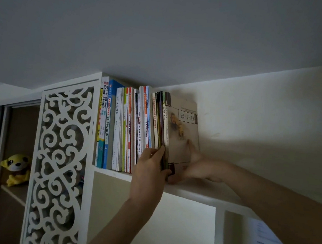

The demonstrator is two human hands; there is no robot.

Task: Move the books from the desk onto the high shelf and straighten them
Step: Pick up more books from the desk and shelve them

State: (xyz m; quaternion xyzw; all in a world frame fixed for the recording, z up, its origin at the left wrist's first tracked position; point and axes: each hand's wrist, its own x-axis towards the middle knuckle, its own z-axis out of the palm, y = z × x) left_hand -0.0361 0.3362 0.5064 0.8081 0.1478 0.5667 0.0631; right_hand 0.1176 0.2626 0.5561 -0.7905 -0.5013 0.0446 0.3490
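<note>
A row of upright books (128,126) stands on the high white shelf (204,193) just under the ceiling. The rightmost book (182,131) has a pale cover with a painted figure and leans slightly right. My left hand (150,171) reaches up from below and grips the lower spines of the right-hand group of thin books, thumb on their right side. My right hand (197,166) lies against the pale cover's lower right, one finger stretched up along the cover. The desk is out of view.
A white fretwork panel (60,167) stands left of the books. Behind it a wooden compartment holds a yellow plush toy (15,169). The wall (272,131) closes in behind the shelf's bare right part. A paper sheet (266,240) hangs below at right.
</note>
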